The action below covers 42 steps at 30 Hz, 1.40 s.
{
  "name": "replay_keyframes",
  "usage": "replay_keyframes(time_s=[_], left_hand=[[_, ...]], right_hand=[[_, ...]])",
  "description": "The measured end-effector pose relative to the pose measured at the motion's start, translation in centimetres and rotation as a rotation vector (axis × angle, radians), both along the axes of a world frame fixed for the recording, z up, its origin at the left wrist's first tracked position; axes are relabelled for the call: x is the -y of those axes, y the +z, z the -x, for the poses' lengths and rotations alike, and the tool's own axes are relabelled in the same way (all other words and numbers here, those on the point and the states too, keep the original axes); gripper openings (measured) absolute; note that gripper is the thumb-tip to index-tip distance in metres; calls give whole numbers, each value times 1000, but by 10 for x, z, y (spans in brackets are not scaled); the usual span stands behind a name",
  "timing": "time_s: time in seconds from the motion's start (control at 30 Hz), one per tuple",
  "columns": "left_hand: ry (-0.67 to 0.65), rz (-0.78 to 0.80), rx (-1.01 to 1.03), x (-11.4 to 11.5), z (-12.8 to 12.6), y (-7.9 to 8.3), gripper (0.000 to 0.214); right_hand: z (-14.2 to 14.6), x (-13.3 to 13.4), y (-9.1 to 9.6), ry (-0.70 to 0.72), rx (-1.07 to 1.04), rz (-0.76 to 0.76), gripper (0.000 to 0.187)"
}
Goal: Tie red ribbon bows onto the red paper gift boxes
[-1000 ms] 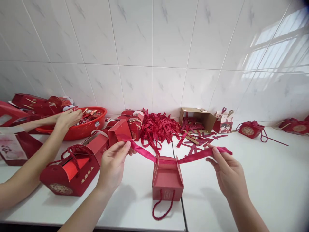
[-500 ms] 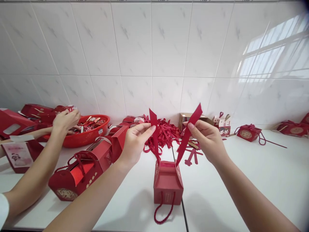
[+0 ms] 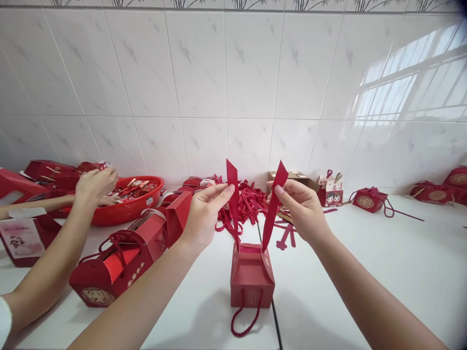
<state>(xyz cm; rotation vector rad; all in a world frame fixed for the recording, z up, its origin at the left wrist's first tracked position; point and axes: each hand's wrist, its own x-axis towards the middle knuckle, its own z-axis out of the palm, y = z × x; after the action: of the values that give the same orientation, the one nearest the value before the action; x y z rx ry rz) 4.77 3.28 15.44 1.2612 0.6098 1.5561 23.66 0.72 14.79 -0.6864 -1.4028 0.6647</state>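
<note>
A small red gift box point(image 3: 251, 279) with a red cord handle stands on the white table in front of me. A red ribbon point(image 3: 270, 214) runs through the top of the box, and both its ends point upward. My left hand point(image 3: 206, 214) pinches the left end above the box. My right hand point(image 3: 301, 209) pinches the right end, close beside the left one.
Another person's hands point(image 3: 95, 183) reach into a red basket point(image 3: 127, 209) of small packets at the left. Larger red boxes point(image 3: 120, 257) lie beside it. A heap of red ribbons point(image 3: 246, 200), a cardboard box point(image 3: 292, 177) and more small boxes point(image 3: 367, 200) line the tiled wall.
My hands lifted the ribbon's ends from stretched out sideways to upright and brought them close together over the box. The other person's hands stay at the basket.
</note>
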Motion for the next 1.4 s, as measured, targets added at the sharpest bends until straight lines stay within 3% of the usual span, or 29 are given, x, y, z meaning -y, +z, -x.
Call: replay_keyframes(time_s=[0.17, 0.3, 0.47, 0.6, 0.7, 0.87, 1.0, 1.2, 1.33, 1.4], left_hand=[[-19, 13, 3, 3, -1, 1, 24], [-103, -75, -88, 7, -1, 1, 21], [-153, -171, -356, 15, -1, 2, 15], [-97, -170, -449, 15, -2, 1, 24], [-102, -164, -511, 14, -1, 0, 30], [-233, -92, -549, 14, 3, -3, 25], [-281, -5, -504, 7, 7, -5, 26], [-412, 60, -448, -1, 12, -7, 18], [-424, -19, -511, -1, 14, -8, 3], [-413, -78, -546, -2, 15, -9, 12]], right_hand=[[-1, -3, -1, 67, -63, 9, 20], [5, -2, 2, 158, -125, 83, 21], [16, 8, 5, 59, 25, 166, 24], [21, 16, 1, 162, 206, 71, 18], [22, 15, -4, 186, 197, 65, 20], [17, 6, -9, 250, 136, 64, 19], [6, 2, -12, 304, 268, -83, 14], [-2, 1, -14, 200, 490, -286, 19], [-1, 0, -17, 133, 503, -330, 20], [0, 0, -19, 86, 461, -310, 20]])
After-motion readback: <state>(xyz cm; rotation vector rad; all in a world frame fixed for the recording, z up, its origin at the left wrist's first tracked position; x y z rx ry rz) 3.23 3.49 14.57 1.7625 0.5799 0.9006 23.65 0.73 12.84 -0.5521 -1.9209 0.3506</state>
